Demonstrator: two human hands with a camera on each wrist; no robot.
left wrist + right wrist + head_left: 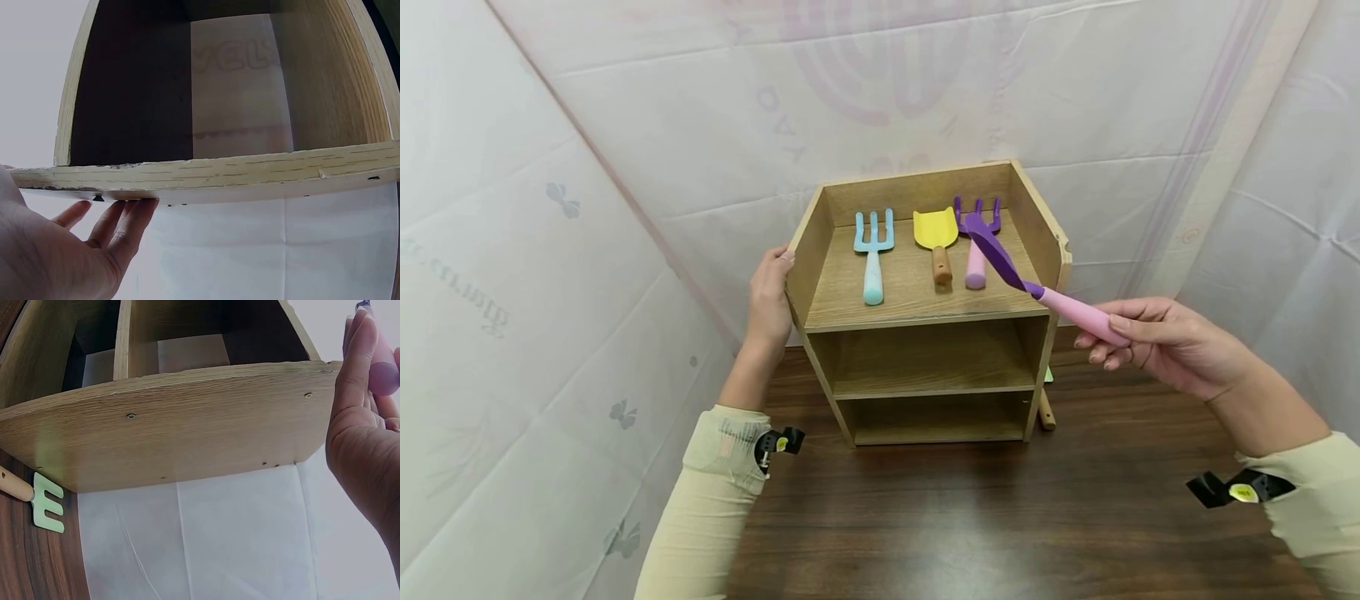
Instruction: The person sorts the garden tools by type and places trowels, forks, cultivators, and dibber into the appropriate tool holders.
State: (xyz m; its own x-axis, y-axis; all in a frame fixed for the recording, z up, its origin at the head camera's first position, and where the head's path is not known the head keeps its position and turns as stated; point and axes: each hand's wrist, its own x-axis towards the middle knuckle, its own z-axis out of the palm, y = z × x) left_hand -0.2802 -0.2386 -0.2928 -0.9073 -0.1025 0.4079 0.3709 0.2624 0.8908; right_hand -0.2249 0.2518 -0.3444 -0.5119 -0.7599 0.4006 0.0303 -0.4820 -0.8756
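Note:
My right hand pinches the pink handle of a purple garden trowel, its blade tilted up and left in front of the shelf's top. In the right wrist view only the pink handle end shows beside the fingers. My left hand rests on the left side panel of the small wooden shelf, fingers against its outer face. On the top board lie a light blue hand fork, a yellow shovel with a brown handle, and a purple fork with a pink handle, partly behind the trowel blade.
A light green fork with a wooden handle lies on the dark wood floor by the shelf's right side. Two lower compartments face forward. White printed sheets hang behind and on both sides.

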